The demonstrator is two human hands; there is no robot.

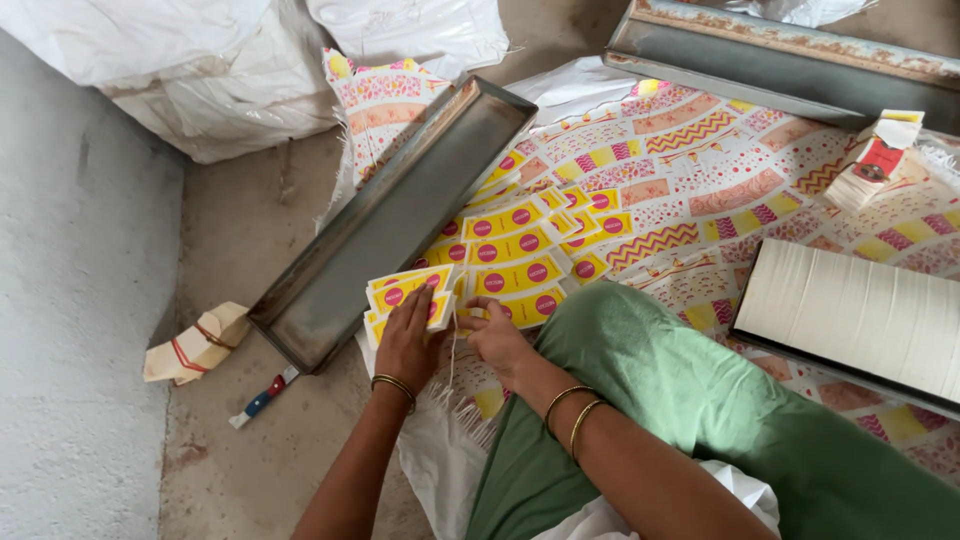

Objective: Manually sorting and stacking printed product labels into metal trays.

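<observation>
My left hand (408, 338) presses down on a small stack of yellow labels with pink dots (400, 291) on the floor mat. My right hand (497, 335) sits just right of it, fingers pinched at a thin white thread (452, 350) beside the stack. Several more yellow labels (515, 245) lie spread on the patterned sheet (700, 190) beyond my hands. Both wrists wear gold bangles. My knee in green cloth (700, 390) rests at the right.
A long grey metal tray (390, 225) lies diagonally left of the labels. A second metal tray (780, 60) is at the top right. A thick white paper stack (860, 315), a bundle of red-and-white packets (870, 165), white sacks (200, 70), and a small tool (262, 397) lie around.
</observation>
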